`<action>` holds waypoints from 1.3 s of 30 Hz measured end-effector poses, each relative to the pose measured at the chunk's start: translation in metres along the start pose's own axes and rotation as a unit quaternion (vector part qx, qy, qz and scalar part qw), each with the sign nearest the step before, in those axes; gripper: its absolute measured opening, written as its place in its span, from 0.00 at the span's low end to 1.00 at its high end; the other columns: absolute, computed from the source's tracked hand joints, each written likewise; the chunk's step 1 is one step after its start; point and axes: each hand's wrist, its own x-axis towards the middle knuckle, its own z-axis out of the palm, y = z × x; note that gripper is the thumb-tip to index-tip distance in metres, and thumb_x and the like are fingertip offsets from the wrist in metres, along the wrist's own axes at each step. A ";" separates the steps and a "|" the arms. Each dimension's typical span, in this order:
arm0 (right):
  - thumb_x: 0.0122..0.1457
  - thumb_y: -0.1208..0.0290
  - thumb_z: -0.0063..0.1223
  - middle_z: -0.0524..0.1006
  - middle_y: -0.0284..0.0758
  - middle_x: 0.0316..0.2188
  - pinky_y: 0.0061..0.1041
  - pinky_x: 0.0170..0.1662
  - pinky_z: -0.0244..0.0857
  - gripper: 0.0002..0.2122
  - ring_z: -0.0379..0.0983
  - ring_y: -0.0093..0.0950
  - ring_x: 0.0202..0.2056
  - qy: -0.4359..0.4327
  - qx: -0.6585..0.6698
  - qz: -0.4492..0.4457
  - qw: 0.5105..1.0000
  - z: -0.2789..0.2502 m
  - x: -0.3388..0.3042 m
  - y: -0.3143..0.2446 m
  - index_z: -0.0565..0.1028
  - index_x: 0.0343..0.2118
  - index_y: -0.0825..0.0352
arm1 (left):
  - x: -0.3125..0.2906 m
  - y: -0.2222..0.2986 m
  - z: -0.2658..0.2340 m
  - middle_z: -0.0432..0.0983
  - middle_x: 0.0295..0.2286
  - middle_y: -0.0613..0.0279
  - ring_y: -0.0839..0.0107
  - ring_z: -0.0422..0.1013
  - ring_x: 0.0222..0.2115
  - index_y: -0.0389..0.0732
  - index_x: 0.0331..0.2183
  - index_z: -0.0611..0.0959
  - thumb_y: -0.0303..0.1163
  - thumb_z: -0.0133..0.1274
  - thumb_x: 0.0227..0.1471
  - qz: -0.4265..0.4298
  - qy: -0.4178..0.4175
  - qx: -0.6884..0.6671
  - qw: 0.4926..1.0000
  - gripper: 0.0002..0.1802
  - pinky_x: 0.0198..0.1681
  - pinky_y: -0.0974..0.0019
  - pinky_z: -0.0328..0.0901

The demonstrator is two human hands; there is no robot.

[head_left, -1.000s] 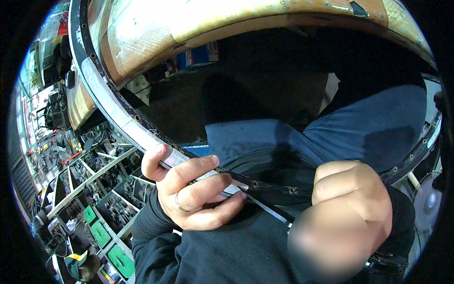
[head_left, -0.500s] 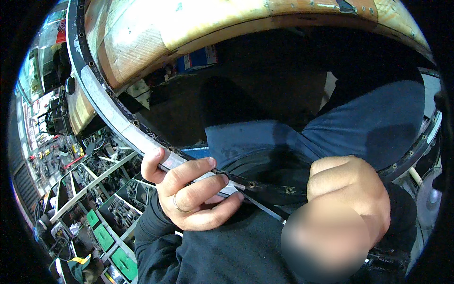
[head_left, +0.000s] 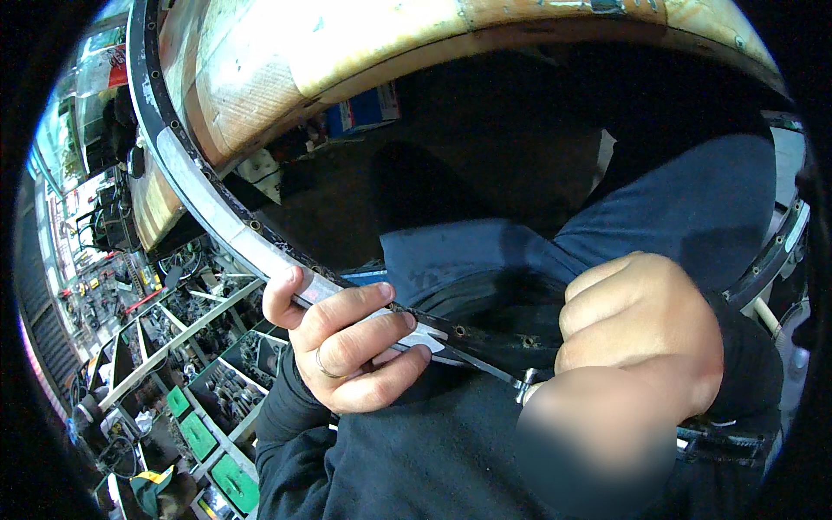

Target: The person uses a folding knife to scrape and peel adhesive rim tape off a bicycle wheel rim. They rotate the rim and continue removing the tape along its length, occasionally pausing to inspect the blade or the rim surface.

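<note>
A black wheel rim (head_left: 192, 173) with spoke holes and white-silver patches curves from the upper left toward my lap. My left hand (head_left: 351, 347), a ring on one finger, is closed around it, thumb on the outer side and fingers across. Close to those fingertips, a thin dark strip (head_left: 485, 366) runs from the rim toward my right hand. At its far end sits a small shiny metal piece (head_left: 525, 384), against my right hand (head_left: 646, 325). That hand is a fist, its lower part blurred over. What lies inside it is hidden.
A wooden bench edge (head_left: 347, 74) curves across the top. Parts bins with green covers (head_left: 192, 435) and loose metal parts stand at lower left. A blue box (head_left: 364, 111) lies under the bench. My legs (head_left: 685, 208) are spread beneath the rim.
My right hand has risen slightly, and the small metal piece beside it shows more plainly. The thin strip lies at a flatter slant. The left hand keeps its grip on the rim.
</note>
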 end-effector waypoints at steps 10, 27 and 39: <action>0.41 0.80 0.62 0.66 0.28 0.09 0.21 0.12 0.51 0.08 0.60 0.21 0.09 -0.026 -0.029 -0.026 0.999 -0.005 -0.001 -0.002 0.74 0.25 0.68 | 0.003 0.006 -0.006 0.75 0.30 0.74 0.71 0.75 0.36 0.62 0.29 0.79 0.32 0.62 0.34 -0.021 -0.041 0.016 0.999 0.16 0.58 0.39 0.45; 0.42 0.77 0.61 0.67 0.28 0.09 0.20 0.10 0.51 0.06 0.60 0.19 0.08 0.019 -0.036 -0.018 0.999 0.006 -0.014 -0.005 0.75 0.23 0.67 | 0.004 0.001 -0.007 0.73 0.29 0.69 0.66 0.74 0.36 0.60 0.24 0.77 0.35 0.61 0.34 0.012 -0.057 0.024 0.998 0.10 0.59 0.38 0.46; 0.38 0.79 0.59 0.66 0.30 0.07 0.20 0.09 0.49 0.07 0.59 0.21 0.06 0.125 -0.088 0.046 0.987 0.036 -0.024 -0.030 0.73 0.22 0.67 | 0.002 0.000 -0.008 0.74 0.30 0.75 0.71 0.74 0.37 0.63 0.29 0.80 0.32 0.60 0.38 0.001 -0.047 0.011 0.999 0.13 0.59 0.40 0.44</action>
